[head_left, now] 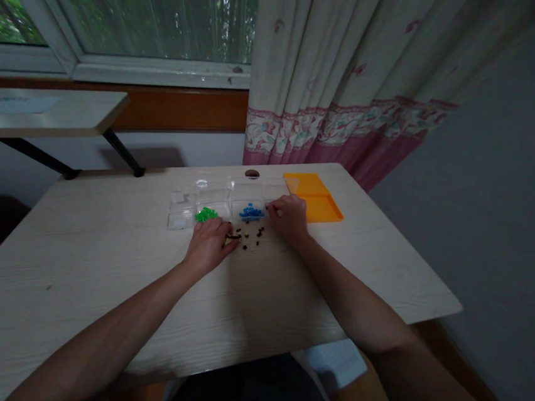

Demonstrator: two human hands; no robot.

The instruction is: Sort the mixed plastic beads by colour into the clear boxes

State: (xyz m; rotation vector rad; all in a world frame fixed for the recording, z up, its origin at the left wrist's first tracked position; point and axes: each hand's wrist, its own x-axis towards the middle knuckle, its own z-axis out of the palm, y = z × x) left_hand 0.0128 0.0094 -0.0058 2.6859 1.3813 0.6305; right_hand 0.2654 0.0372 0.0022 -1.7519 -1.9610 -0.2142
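Observation:
My left hand (208, 243) lies on the table at the left of a loose scatter of small dark and pale pieces (246, 234). Its thumb and fingers are apart around a few of them. My right hand (289, 216) is closed in a pinch at the right end of a clear plastic compartment box (213, 196). A tiny dark piece (267, 207) shows at its fingertips, too small to name. Inside the box, green pieces (206, 214) fill one front compartment and blue pieces (251, 213) another. The right-hand compartment is partly hidden by my right hand.
A yellow-orange tray (319, 198) lies just right of the box. Behind the box a dark oval hole (252, 174) shows in the tabletop (125, 252). A raised shelf (74, 115) stands at the back left, and a curtain (313, 82) hangs behind the table.

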